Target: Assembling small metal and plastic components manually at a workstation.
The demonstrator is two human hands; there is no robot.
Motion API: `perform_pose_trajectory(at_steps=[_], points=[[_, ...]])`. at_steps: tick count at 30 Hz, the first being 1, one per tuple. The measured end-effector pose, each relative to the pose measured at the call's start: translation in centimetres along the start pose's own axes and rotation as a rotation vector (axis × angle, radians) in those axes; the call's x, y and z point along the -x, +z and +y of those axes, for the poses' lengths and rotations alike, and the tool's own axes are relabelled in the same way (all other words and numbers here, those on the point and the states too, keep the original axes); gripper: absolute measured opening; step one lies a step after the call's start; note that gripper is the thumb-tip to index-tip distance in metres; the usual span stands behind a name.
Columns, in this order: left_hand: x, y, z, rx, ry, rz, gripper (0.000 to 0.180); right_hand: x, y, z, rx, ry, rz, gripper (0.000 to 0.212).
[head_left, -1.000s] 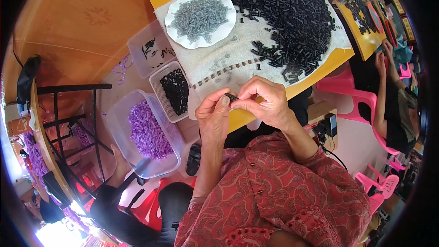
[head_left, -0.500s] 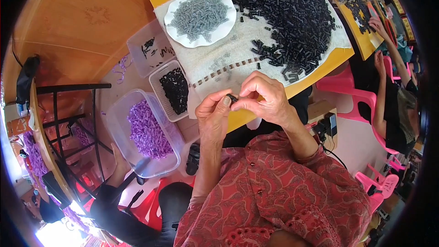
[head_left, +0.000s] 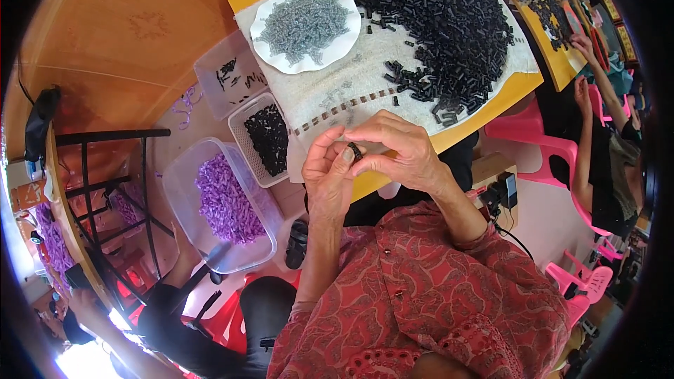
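Between the fingertips of both hands is a small black plastic piece [head_left: 355, 150], held over the table's near edge. My left hand [head_left: 328, 168] pinches it between thumb and fingers. My right hand [head_left: 397, 151] closes on its other side with thumb and forefinger. Just beyond my hands lies a pale cloth [head_left: 302, 95] with a row of small brown pieces [head_left: 344, 107] and some scattered clear springs [head_left: 335, 95]. Farther back, a scalloped white plate [head_left: 351, 38] carries a heap of grey metallic springs [head_left: 302, 28]. A big pile of black plastic parts [head_left: 449, 35] covers the right of the cloth.
Left of the table are a white basket of black pieces [head_left: 265, 139], a clear bin [head_left: 210, 256] of purple parts [head_left: 228, 200], and another clear tray [head_left: 210, 63]. A black metal frame [head_left: 144, 189] stands farther left. Other people work at both sides; pink chairs [head_left: 533, 137] are at right.
The black piece has turned more upright between my fingers. My left fingers have lifted and spread a little, and a co-worker's arm at lower left has shifted.
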State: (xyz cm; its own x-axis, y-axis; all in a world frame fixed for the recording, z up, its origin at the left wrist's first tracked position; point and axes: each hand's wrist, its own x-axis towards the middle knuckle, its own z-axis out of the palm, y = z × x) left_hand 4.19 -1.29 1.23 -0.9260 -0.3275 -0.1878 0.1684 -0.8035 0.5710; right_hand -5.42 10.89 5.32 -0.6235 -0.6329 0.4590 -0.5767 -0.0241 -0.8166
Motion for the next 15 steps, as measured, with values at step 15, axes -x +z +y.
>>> perform_pose_trajectory(at_steps=[15], points=[[-0.3,-1.6,-0.1,-0.145,0.100,-0.249,0.058,0.1,-0.3,-0.1,0.029,0.042,0.049,0.035]])
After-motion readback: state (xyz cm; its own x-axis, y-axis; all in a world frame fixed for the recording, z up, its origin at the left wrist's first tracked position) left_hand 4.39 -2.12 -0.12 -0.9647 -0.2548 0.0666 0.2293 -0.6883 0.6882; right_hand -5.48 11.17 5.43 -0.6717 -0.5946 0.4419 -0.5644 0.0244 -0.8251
